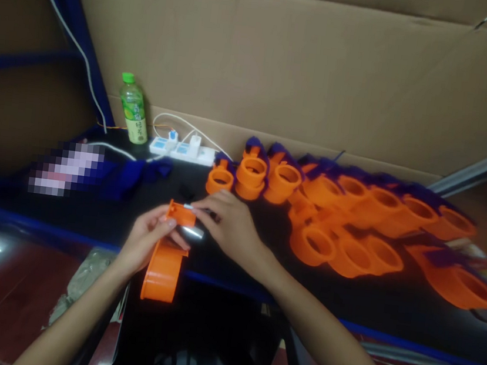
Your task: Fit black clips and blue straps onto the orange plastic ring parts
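My left hand [147,236] is closed around the upper end of an orange plastic part with a wide ring [162,278] hanging below the fingers. At the top of that part, a small box-like end [182,215] sticks out past my thumb. My right hand [233,226] pinches a small whitish piece [188,206] against the upper edge of that end; its exact kind is too small to make out. Just below, a shiny silvery strip [193,232] shows, and I cannot tell what it is attached to.
Several orange ring parts [313,245] lie in rows on the black tabletop [233,267] to the right, some with dark blue pieces. A power strip [182,151] with white cables and a green-capped bottle [135,111] stand by the cardboard wall [258,60]. A blurred-out object [67,170] lies left.
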`<move>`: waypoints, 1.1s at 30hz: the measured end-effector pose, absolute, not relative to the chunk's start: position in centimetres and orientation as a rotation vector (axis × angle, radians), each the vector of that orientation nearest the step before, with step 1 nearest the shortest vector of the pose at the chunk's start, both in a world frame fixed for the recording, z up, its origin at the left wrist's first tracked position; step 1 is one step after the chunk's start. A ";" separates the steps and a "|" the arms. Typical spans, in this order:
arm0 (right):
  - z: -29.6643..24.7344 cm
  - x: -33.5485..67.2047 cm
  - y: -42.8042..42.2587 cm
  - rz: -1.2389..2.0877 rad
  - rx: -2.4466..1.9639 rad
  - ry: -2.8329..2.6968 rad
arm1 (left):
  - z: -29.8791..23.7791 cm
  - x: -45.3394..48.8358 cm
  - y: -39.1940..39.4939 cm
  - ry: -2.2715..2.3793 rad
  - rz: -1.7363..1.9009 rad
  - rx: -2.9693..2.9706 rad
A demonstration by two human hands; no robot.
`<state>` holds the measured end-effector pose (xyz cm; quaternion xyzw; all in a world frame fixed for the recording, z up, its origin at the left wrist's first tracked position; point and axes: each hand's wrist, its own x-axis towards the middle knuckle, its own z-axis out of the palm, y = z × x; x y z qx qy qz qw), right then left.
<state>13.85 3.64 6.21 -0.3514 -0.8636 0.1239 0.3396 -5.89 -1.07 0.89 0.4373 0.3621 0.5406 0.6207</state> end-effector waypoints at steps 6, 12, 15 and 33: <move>5.5 12.2 4.7 0.317 -0.866 -2.323 | 0.2 -6.1 -0.8 0.872 1.234 0.993; 5.6 14.2 5.5 0.191 -1.045 -2.351 | 0.1 -6.4 -0.3 0.920 1.311 0.809; 4.6 15.5 5.5 0.074 -1.125 -2.568 | 0.1 -6.3 -0.3 0.909 1.330 0.779; 4.6 13.3 4.7 0.479 -0.864 -2.184 | -0.3 -5.5 -0.1 0.798 1.346 0.885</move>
